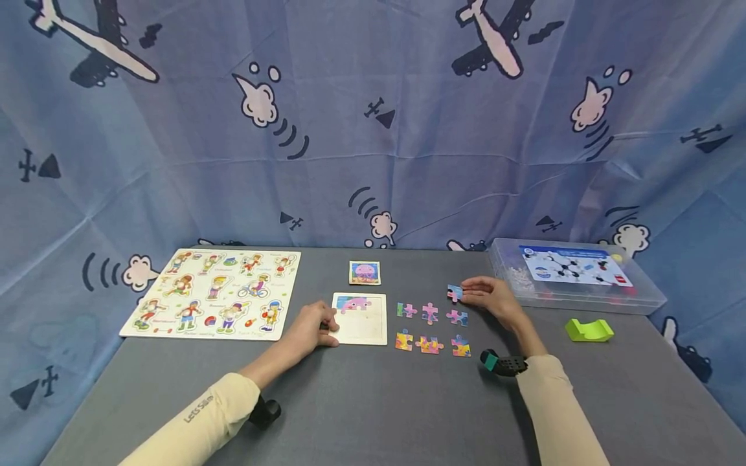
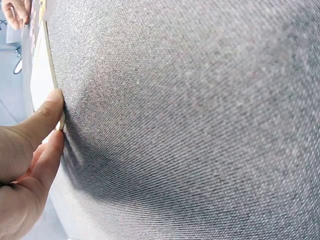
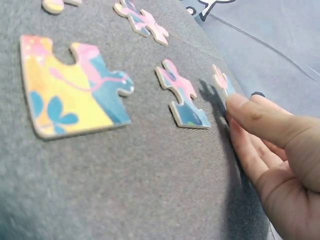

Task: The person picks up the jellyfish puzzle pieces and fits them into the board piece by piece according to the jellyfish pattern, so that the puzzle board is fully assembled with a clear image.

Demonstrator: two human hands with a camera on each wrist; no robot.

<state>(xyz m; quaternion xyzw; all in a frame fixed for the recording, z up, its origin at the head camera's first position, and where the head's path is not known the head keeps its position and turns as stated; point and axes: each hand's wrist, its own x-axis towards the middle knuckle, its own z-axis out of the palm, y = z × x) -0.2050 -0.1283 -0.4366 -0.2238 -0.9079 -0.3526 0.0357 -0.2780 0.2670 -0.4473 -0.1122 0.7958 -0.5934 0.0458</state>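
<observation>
My left hand holds the lower left corner of a white square puzzle tray between thumb and finger. Part of a pink and blue picture fills the tray's upper left. To the right, my right hand pinches a blue and pink puzzle piece by its right side. That piece is partly hidden by the thumb in the right wrist view. Several loose pieces lie in rows beside the tray, among them a pink one and a yellow corner piece.
A small picture card with a pink jellyfish lies behind the tray. At left is a large board of figures. A clear plastic box stands at back right, with a bright green curved block in front of it.
</observation>
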